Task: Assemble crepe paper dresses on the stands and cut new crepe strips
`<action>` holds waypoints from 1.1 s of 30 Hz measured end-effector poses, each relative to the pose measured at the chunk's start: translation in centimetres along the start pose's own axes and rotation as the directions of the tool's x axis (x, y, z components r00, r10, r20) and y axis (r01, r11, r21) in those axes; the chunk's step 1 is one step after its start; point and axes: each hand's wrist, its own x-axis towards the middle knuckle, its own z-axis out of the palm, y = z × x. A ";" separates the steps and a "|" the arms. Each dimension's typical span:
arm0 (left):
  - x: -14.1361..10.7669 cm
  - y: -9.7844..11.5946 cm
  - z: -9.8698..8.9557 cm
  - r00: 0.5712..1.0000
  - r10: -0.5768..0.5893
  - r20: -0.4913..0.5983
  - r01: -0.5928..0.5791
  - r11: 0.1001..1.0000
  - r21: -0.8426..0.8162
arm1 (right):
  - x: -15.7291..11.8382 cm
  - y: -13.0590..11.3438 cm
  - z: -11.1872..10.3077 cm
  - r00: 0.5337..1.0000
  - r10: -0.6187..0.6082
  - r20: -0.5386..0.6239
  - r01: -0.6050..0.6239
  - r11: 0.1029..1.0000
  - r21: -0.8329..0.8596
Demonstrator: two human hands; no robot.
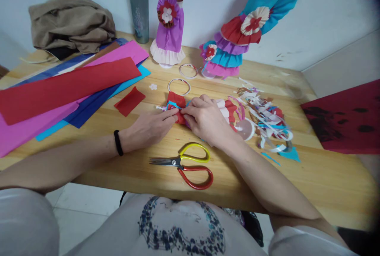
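A figure dressed in ruffled crepe paper lies on its side on the table, its round clear base with a white rim pointing right. My left hand comes in from the left, fingertips closed on the red crepe paper at the figure's upper end. Against it, my right hand pinches the same red paper and covers the middle of the figure. A strip of blue paper shows beside the fingertips. Scissors with one yellow and one red handle lie just in front of my hands, blades to the left.
Crepe paper sheets are stacked left, near a red paper piece. Two paper-dressed figures stand behind, with tape rings, a bottle and brown cloth. Paper scraps lie right.
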 end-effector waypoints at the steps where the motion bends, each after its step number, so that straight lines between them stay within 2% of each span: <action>1: 0.0 0.0 0.1 1.000 0.005 0.021 -0.005 0.999 0.033 | 0.0 0.1 -0.1 1.000 -0.004 -0.003 0.004 1.000 0.012; 6: -0.1 0.1 0.1 0.997 0.041 0.063 -0.048 0.992 0.117 | -0.1 1.0 -1.2 0.999 -0.010 -0.035 0.014 0.992 0.125; 9: -0.1 0.1 0.1 0.998 0.039 0.054 -0.046 0.989 0.143 | -0.1 1.6 -2.1 0.992 0.021 -0.121 -0.001 0.987 0.163; 12: -0.1 0.1 0.2 0.998 0.036 0.052 -0.043 0.988 0.145 | 0.2 1.6 -2.7 0.981 0.048 -0.188 -0.024 0.991 0.128; 19: -0.1 0.1 0.1 0.994 0.031 0.101 -0.044 0.991 0.129 | 3.1 0.3 -1.6 0.996 0.063 -0.056 -0.064 0.998 -0.023; 23: -0.1 0.2 -0.1 0.995 0.036 0.090 -0.046 0.992 0.118 | 4.5 0.2 -1.2 0.996 0.089 0.025 -0.086 0.992 -0.090; 27: 0.0 0.2 0.0 0.999 0.009 0.043 -0.011 0.999 0.050 | 4.7 0.7 -1.3 0.982 0.164 0.089 -0.154 0.982 -0.113; 33: -0.1 -0.4 0.6 0.994 -0.050 -0.094 0.033 0.984 -0.172 | 3.7 1.3 -1.1 0.987 0.154 0.043 -0.153 0.988 -0.026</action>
